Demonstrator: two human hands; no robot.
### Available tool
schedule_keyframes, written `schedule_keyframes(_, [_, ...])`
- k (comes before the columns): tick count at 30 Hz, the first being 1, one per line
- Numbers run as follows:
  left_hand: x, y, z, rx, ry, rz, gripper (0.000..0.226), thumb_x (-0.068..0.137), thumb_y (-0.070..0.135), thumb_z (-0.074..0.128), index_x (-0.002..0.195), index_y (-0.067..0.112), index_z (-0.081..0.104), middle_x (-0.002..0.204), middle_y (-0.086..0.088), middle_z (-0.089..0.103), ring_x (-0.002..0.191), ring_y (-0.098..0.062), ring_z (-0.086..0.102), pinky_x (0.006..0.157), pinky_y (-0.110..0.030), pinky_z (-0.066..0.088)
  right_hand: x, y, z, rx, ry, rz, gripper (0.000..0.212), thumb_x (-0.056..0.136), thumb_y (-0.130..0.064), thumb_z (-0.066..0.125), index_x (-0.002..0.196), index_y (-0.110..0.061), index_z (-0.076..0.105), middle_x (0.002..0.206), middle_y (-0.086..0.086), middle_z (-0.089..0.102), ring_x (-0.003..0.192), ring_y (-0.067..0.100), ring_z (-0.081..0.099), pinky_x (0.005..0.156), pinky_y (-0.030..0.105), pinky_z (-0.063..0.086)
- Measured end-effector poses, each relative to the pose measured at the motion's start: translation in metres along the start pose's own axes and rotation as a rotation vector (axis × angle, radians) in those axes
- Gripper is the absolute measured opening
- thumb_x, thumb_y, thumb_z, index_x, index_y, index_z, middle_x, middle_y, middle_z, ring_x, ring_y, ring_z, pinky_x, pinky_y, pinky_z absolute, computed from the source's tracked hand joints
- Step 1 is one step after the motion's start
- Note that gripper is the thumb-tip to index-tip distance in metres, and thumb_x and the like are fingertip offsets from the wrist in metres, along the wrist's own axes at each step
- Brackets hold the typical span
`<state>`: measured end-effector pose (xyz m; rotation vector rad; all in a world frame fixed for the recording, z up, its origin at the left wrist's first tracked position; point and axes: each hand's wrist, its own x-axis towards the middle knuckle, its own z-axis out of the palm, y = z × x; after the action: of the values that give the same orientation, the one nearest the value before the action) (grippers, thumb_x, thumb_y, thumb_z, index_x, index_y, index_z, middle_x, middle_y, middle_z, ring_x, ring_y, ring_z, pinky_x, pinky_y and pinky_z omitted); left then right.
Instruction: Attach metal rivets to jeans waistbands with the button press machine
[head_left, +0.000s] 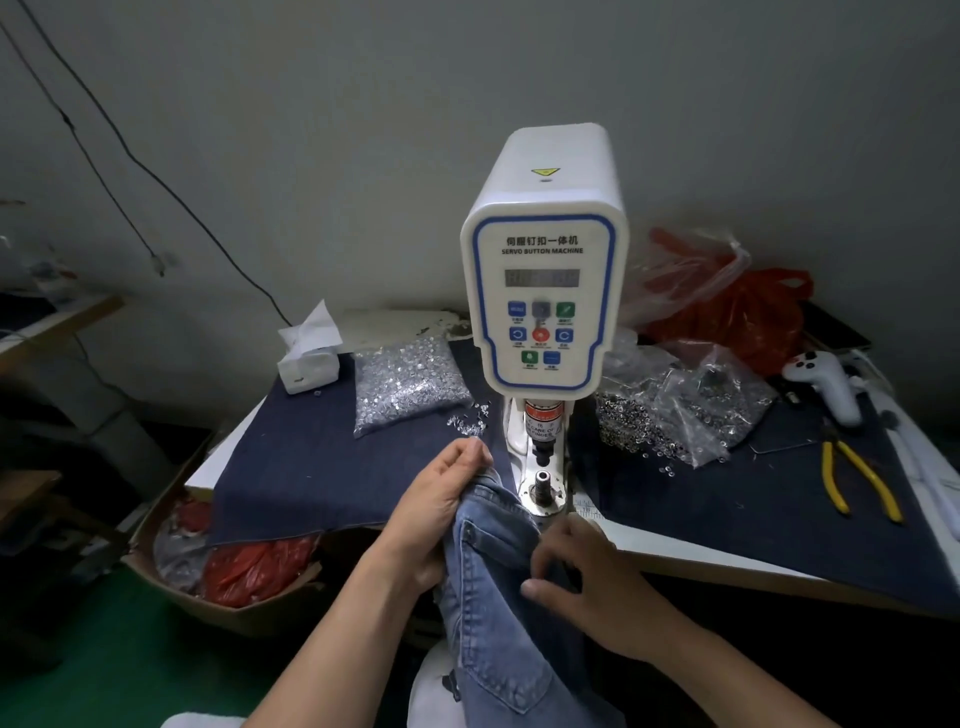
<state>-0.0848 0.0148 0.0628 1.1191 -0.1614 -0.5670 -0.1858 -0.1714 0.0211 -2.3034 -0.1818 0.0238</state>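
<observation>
A person's view down at a white button press machine (543, 291) standing on a worktop (670, 545) draped in dark denim cloth. Blue jeans (498, 587) hang off the worktop's front edge, the top of the garment bunched just before the machine's lower die (543, 486). The left hand (441, 512) grips the fabric's upper edge, fingers curled around it. The right hand (587, 577) pinches the denim lower down, fingers bent.

To do this step well, the waistband probably needs spreading flat and single-layered over the lower die, with fingers kept clear of the punch above.

The machine's panel reads "SERVO BUTTON MACHINE" beneath Chinese characters; a red label on the punch reads partly "CARE OF FINGER". Clear bags of metal rivets (405, 382) lie on either side, and yellow-handled pliers (857, 480) near the right edge.
</observation>
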Motion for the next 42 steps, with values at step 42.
schedule_keyframes(42, [0.117,-0.022,-0.055,1.254,0.834,0.078,0.014,0.101,0.041,0.063,0.097,0.037,0.077,0.097,0.002,0.075,0.09,-0.029,0.067,0.073,-0.036,0.048,0.05,0.064,-0.026,-0.008,0.542,0.263,0.026,0.096,-0.026,0.066,0.072,-0.019,0.061,0.064,-0.006,0.063,0.066,0.015,0.061,0.067,0.037,0.049])
